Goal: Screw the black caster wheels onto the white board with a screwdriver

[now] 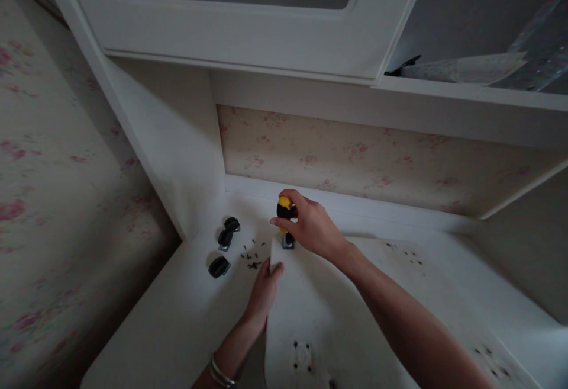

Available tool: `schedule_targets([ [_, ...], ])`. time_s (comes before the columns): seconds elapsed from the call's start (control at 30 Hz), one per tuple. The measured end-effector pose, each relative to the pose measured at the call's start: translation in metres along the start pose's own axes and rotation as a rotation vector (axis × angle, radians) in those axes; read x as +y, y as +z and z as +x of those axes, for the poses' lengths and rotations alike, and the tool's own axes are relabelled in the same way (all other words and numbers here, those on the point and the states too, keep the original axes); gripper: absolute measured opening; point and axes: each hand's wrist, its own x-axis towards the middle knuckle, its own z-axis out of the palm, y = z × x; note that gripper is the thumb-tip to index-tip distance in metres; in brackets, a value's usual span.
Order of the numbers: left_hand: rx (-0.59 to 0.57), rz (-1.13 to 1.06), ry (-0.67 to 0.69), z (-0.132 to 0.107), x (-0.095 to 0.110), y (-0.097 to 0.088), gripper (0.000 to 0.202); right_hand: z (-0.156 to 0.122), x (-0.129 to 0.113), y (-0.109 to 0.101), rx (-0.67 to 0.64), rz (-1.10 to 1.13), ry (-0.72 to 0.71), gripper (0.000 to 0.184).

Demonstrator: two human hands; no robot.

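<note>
My right hand (pixel 306 220) is closed round a short yellow and black screwdriver (pixel 284 206), held upright. Under the screwdriver, a black caster (pixel 289 240) with a metal plate sits at the far left corner of a white board (pixel 337 294). The screwdriver's tip is hidden. My left hand (pixel 266 288) grips the board's left edge, thumb on top and fingers below. Left of the board lie several loose screws (pixel 252 257). Beyond them are three more casters: one at the back (pixel 231 224), one beside it (pixel 225 238) and one nearer me (pixel 219 267).
The board lies on a white desktop (pixel 177 318). Screw holes (pixel 302 356) show in groups on the board. A white cabinet (pixel 239 34) overhangs the desk, with a side panel (pixel 177 134) at left. Plastic bags (pixel 470 69) lie on the right shelf.
</note>
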Motion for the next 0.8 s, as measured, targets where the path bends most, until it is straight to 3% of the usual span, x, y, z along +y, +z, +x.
schedule_targets([
  [0.2,-0.017,-0.031,-0.013,0.003,-0.005,-0.001,0.051,-0.002,-0.003,0.003,0.109,-0.261,0.137,0.043],
  [0.33,-0.019,-0.037,-0.003,0.003,-0.006,-0.002,0.052,-0.001,-0.001,0.003,0.068,-0.114,0.090,0.043],
  [0.43,-0.012,-0.040,-0.002,0.001,-0.004,-0.002,0.049,0.002,0.002,0.000,-0.047,0.223,-0.011,0.046],
  [0.6,-0.008,-0.048,-0.008,0.000,-0.001,0.000,0.044,0.017,0.005,-0.006,-0.355,0.860,0.063,0.031],
  [0.8,-0.024,-0.075,-0.007,0.002,-0.004,0.001,0.047,0.055,0.008,-0.003,-0.636,0.972,0.043,0.028],
])
